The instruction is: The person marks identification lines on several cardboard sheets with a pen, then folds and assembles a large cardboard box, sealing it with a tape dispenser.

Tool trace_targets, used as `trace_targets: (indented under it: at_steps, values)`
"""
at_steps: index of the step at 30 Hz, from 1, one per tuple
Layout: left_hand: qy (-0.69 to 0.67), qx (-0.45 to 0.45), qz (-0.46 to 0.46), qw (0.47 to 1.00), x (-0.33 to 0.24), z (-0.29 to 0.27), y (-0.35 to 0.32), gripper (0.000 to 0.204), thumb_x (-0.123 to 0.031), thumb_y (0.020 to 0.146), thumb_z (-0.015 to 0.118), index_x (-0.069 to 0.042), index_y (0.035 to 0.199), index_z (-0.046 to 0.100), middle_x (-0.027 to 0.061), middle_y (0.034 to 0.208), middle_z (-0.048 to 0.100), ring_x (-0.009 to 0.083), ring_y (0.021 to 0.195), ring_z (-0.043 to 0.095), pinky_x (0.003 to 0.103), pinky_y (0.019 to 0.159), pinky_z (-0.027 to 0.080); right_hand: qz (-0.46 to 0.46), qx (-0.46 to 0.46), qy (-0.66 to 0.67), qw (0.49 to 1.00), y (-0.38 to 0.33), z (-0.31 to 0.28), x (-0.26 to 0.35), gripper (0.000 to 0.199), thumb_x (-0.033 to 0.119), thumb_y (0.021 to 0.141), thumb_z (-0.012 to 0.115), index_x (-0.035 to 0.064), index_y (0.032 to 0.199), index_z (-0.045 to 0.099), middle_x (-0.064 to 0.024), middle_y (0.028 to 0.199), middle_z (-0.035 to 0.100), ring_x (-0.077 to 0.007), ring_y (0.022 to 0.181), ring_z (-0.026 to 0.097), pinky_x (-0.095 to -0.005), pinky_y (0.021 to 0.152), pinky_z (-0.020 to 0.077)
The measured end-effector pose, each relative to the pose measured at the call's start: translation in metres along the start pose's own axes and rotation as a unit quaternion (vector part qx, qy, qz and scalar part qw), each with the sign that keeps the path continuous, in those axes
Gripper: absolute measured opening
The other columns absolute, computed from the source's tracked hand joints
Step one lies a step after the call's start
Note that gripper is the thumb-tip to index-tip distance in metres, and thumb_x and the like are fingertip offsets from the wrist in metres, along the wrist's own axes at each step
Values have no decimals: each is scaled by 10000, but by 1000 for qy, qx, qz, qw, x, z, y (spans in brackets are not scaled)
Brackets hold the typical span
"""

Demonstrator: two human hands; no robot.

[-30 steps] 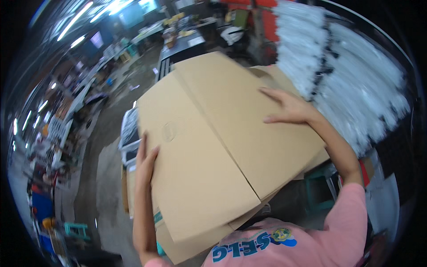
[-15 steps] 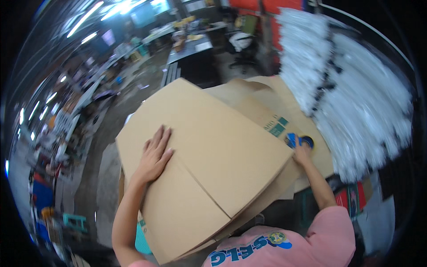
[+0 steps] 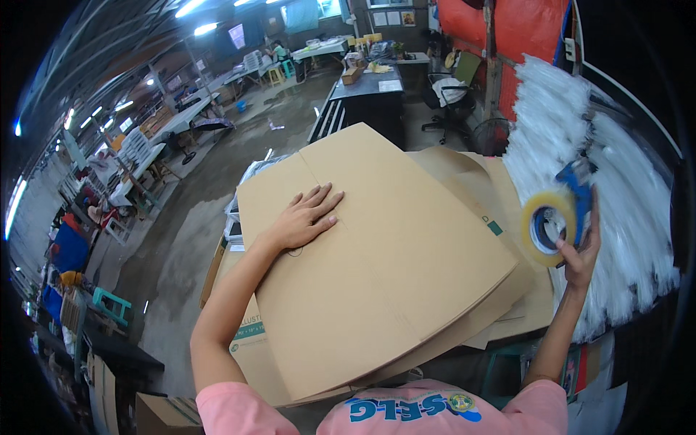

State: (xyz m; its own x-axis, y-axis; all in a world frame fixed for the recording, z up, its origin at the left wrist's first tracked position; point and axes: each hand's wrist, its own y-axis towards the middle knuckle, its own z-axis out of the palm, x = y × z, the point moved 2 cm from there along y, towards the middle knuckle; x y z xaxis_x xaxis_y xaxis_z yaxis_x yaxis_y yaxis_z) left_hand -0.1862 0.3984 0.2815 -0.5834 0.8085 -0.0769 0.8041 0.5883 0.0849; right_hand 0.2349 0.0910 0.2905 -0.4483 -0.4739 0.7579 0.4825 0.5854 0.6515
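My left hand (image 3: 307, 217) lies flat, fingers spread, on the upper left part of a large folded cardboard box (image 3: 406, 254). My right hand (image 3: 582, 254) is raised over the right side of the work surface, gripping a blue tape dispenser (image 3: 578, 190). A wide roll of clear yellowish tape (image 3: 531, 235) is mounted on it, facing left. The dispenser is apart from the cardboard. Beneath the top box, more cardboard sheets (image 3: 471, 181) stick out to the right and at the lower left, some with green print.
Bundles of clear plastic bags (image 3: 631, 210) hang or lie along the right. Beyond the cardboard stand a dark desk (image 3: 366, 90) and an office chair (image 3: 451, 94). A teal stool (image 3: 111, 307) stands on the floor at the left, with long work tables (image 3: 188, 116) farther back.
My right hand has lifted the tape dispenser off the cardboard, up beside the plastic bags. The top box now lies more squarely, and my left hand rests nearer its upper edge.
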Motion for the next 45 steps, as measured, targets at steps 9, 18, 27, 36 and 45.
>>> trace_targets:
  at_steps: [9, 18, 27, 36, 45]
  values:
    - [-36, -23, 116, 992, 35, 1, -1, 553, -398, 1008, 368, -112, 1481, 342, 119, 1543, 313, 281, 1419, 298, 517, 1145, 242, -140, 151, -53, 977, -3, 244, 117, 780, 95, 666, 699, 105, 1415, 484, -195, 1217, 629, -213, 1042, 639, -319, 926, 470]
    - [-270, 25, 38, 962, 49, -18, 1, 680, -531, 960, 426, -34, 1424, 401, 184, 1444, 434, 279, 1265, 507, 507, 1046, 393, -35, 187, -154, 970, -30, 317, 108, 738, 66, 663, 681, 144, 1382, 533, -179, 1138, 656, -223, 951, 648, -311, 888, 482]
    - [-569, 105, -85, 811, 36, -103, 11, 1034, -843, 828, 259, 80, 1133, 613, 190, 1062, 638, 264, 944, 642, 406, 822, 539, -112, 172, -205, 957, -38, 327, 117, 751, 125, 640, 694, 205, 1373, 549, -189, 825, 636, -294, 719, 631, -364, 731, 515]
    - [-603, 123, -110, 781, 52, -78, 29, 253, -330, 872, 692, -79, 906, 696, 2, 792, 621, 133, 725, 568, 275, 584, 438, -127, 183, -205, 953, -30, 330, 114, 705, 177, 668, 737, 197, 1352, 569, -186, 801, 653, -286, 706, 645, -360, 711, 514]
    - [-209, -194, -214, 934, 270, -108, 113, 197, -215, 820, 705, -21, 783, 716, 50, 647, 644, 118, 574, 584, 304, 595, 478, -19, 286, -298, 910, 2, 343, 122, 595, 345, 728, 718, 119, 1270, 621, -227, 958, 694, -354, 852, 680, -385, 826, 517]
